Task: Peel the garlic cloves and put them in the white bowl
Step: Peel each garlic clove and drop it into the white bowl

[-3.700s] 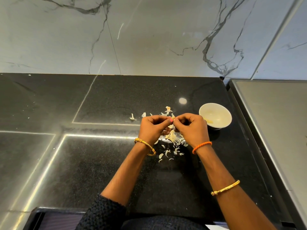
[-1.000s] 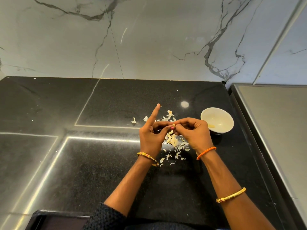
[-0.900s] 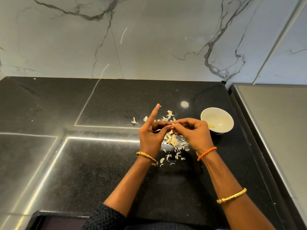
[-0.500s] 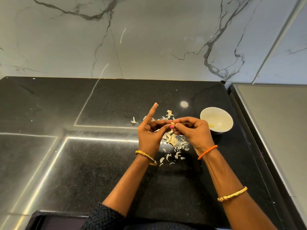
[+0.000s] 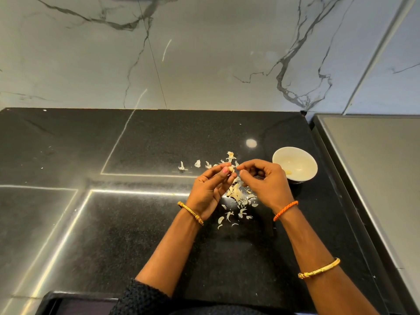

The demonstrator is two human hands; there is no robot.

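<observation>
1. Your left hand pinches a garlic clove between the thumb and the tips of the curled fingers, holding it up above the counter.
2. Your right hand is just beside it, with a small gap between the two hands. Its thumb and forefinger are curled toward each other at the tips; whether they hold a scrap of skin is too small to tell.
3. The right hand's other fingers are loosely curled under the palm.
4. Under and between your hands lies a heap of garlic peels on the black countertop, with more flakes scattered toward you and a thin row of bits beyond your left fingertips.
5. The white bowl stands on the counter just beyond and to the right of your right hand, near it but not touching.
6. One pale peeled clove lies inside the bowl, near its closer wall.
7. Your left wrist carries a gold bangle; your right wrist carries an orange thread band, and a second gold bracelet sits further up that forearm.
8. A dark knit sleeve covers your left upper arm at the bottom edge.
9. Behind the counter rises a veined marble wall, and a grey steel surface adjoins the counter on the right.
</observation>
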